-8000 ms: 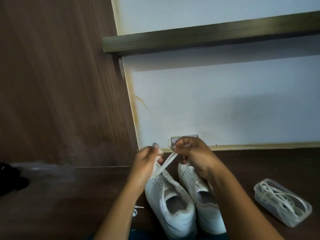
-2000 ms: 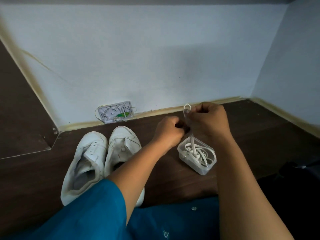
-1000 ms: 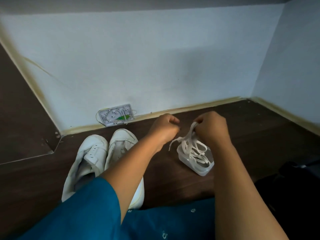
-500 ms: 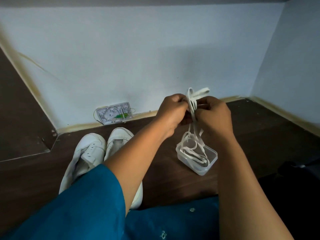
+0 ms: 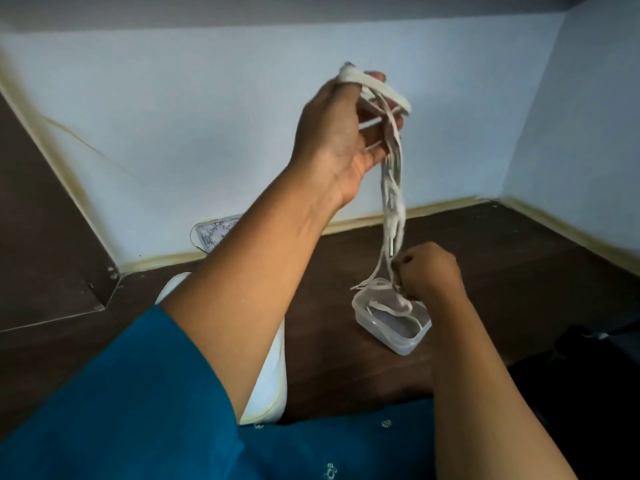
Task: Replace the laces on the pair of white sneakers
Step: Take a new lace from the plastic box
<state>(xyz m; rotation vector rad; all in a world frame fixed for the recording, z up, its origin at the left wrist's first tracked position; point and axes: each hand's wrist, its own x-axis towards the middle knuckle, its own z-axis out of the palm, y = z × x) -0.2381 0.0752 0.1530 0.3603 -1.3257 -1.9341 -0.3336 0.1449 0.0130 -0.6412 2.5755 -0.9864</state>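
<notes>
My left hand point(image 5: 341, 133) is raised high in front of the wall and grips a bundle of white laces point(image 5: 391, 188) that hangs down in long strands. My right hand point(image 5: 427, 275) is low, fingers curled, pinching the lower ends of those laces just above a clear plastic container point(image 5: 398, 332) on the floor. A few lace strands still lie inside the container. The white sneakers point(image 5: 273, 382) sit on the floor at the left, mostly hidden behind my left forearm and blue sleeve.
Dark wooden floor point(image 5: 519, 271) meets a pale wall with a yellowed baseboard. A small wall plate point(image 5: 211, 230) sits at the wall's foot behind my arm. A dark wooden panel point(image 5: 41, 237) stands at left. Dark cloth point(image 5: 595, 344) lies at right.
My left hand has lifted the lace bundle high out of the container. My right hand has dropped down to the strands' lower ends near the container.
</notes>
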